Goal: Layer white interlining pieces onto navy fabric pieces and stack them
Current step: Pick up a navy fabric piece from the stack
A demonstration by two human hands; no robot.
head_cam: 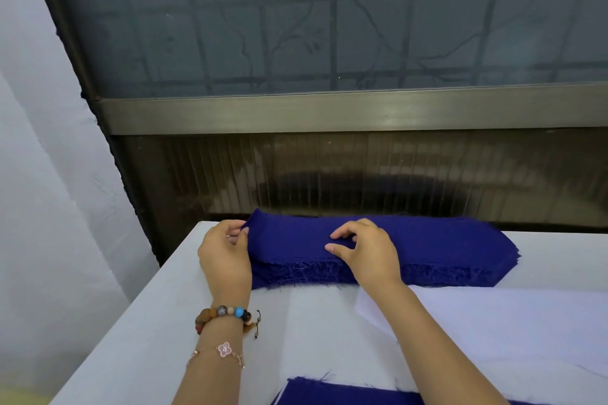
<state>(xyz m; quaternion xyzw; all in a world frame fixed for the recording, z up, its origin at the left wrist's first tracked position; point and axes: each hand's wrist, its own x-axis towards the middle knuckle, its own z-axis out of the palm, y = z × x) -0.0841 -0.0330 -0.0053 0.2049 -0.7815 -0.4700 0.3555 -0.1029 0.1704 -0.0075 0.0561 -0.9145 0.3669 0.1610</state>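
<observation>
Left hand [223, 250] was at left end of thick stack of frayed navy fabric pieces [444, 246], thumb and fingertips pinching raised corner of top piece. Multicoloured beaded bracelet [227, 314] was on that wrist. Stack lay along far edge of white table [148, 322]. Right hand [365, 250] rested on stack's top near middle, fingers bent, tips touching cloth; whether it pinched cloth, cannot tell. Flat white interlining pieces [493, 316] lay just in front of stack, toward right.

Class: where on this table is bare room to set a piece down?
Left of the left hand, bare table; also between navy stack and near navy piece. The right side is crowded with white interlining.
</observation>
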